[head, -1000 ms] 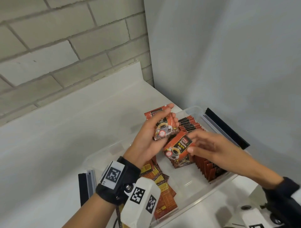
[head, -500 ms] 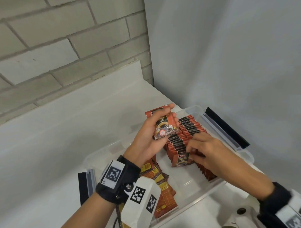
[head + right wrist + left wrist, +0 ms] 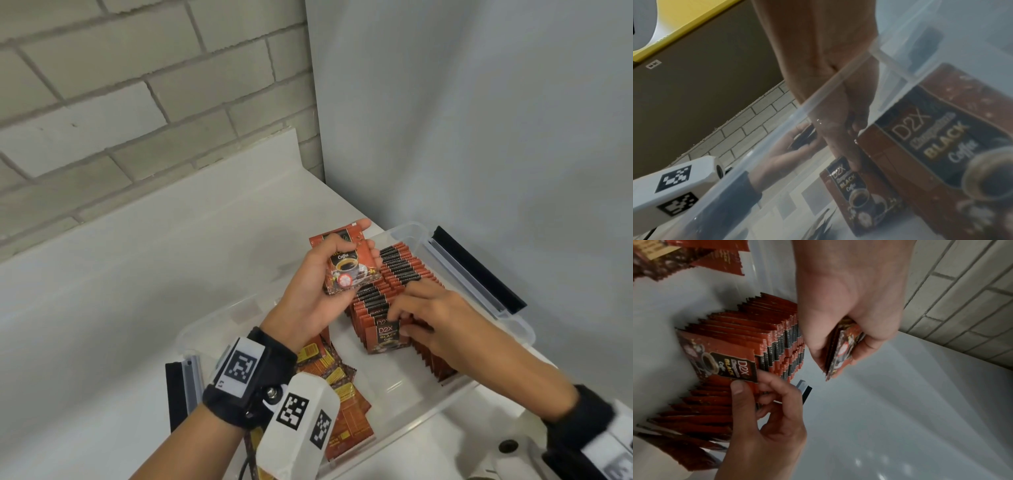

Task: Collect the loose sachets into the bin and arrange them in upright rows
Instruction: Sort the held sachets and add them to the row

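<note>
A clear plastic bin [image 3: 407, 426] sits on the white counter. Inside it stand upright rows of red-and-black coffee sachets [image 3: 400, 270] [image 3: 748, 331]. My left hand [image 3: 342, 270] [image 3: 838, 353] hovers over the bin's far side and grips a small stack of sachets [image 3: 349, 263] [image 3: 840, 350]. My right hand [image 3: 400, 325] [image 3: 754, 384] pinches the top edge of the front sachet [image 3: 387, 337] [image 3: 719, 360] [image 3: 855, 194], which stands at the near end of a row. Several loose sachets [image 3: 342, 387] lie flat in the bin's left part.
Black and clear latch pieces hang at the bin's right end [image 3: 479, 270] and left end [image 3: 181, 387]. The white counter [image 3: 137, 274] stretches left toward a brick wall. A grey panel closes off the right side. The bin's clear wall [image 3: 818, 95] crosses the right wrist view.
My right hand brought its sachet down from mid-air and set it upright at the near end of the row. The left hand stayed put with its stack.
</note>
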Demonstrator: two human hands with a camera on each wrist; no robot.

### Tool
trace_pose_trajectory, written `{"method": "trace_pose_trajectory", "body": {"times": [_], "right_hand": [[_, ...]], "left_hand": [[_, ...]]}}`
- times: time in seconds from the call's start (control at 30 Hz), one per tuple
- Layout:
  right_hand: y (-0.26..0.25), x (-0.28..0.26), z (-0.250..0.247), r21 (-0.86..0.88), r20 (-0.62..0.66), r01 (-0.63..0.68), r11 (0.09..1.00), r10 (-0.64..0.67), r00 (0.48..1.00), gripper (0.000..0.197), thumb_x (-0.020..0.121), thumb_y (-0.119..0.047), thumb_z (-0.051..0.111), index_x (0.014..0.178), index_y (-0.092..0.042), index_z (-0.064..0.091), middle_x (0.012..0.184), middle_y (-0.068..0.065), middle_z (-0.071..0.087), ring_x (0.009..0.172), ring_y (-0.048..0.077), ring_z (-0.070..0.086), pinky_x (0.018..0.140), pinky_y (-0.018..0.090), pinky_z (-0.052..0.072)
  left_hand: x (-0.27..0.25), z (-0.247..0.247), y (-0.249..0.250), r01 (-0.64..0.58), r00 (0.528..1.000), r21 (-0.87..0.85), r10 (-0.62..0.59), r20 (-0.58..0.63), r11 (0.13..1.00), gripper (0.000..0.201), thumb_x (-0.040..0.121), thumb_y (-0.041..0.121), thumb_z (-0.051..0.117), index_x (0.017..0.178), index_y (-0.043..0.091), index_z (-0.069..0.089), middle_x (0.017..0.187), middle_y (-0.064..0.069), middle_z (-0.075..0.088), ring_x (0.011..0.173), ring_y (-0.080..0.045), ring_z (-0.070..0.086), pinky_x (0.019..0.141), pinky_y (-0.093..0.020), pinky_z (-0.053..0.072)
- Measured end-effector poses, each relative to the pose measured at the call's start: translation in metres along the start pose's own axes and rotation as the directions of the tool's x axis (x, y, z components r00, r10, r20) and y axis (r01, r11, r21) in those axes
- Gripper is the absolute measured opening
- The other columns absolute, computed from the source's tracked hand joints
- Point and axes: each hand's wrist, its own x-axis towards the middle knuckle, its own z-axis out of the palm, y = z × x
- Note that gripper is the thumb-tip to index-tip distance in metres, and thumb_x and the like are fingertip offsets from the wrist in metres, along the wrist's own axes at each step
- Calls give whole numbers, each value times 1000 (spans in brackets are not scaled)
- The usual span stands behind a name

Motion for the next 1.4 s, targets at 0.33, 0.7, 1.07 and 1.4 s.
{"method": "trace_pose_trajectory", "body": {"times": [0.33,0.7,1.07,1.4], "right_hand": [[1,-1,-4,98,93,-143,985,134,987,20,77,-12,77,95,-19,69,91,-22,50,82,-6,46,73,3,32],[-4,2,-29,686,41,-371,626,476,879,29,63,-37,76,88,-23,70,80,0,69,73,8,62,69,18,50],[-17,26,-56,741,33,-308,597,426,904,40,65,-31,73,103,-20,66,83,0,72,72,7,59,68,15,45],[-10,6,-58,525,182,-316,790,258,949,10,82,-18,70,86,-26,71,71,-15,68,58,1,53,58,11,38]], "left_hand": [[-1,0,-1,12,1000,169,-11,-3,986,41,77,8,59,117,10,65,94,-10,69,86,-21,66,75,-25,56],[0,0,-6,46,997,382,-63,33,923,39,71,4,74,108,16,71,109,-13,70,99,-29,68,86,-38,55],[-2,-1,-8,62,992,504,-108,63,861,43,74,-12,69,109,13,66,96,-11,71,91,-26,68,83,-37,55],[-3,4,-1,100,994,357,-106,-2,929,33,78,26,67,106,9,64,85,-5,67,79,-16,65,74,-26,55]]}}
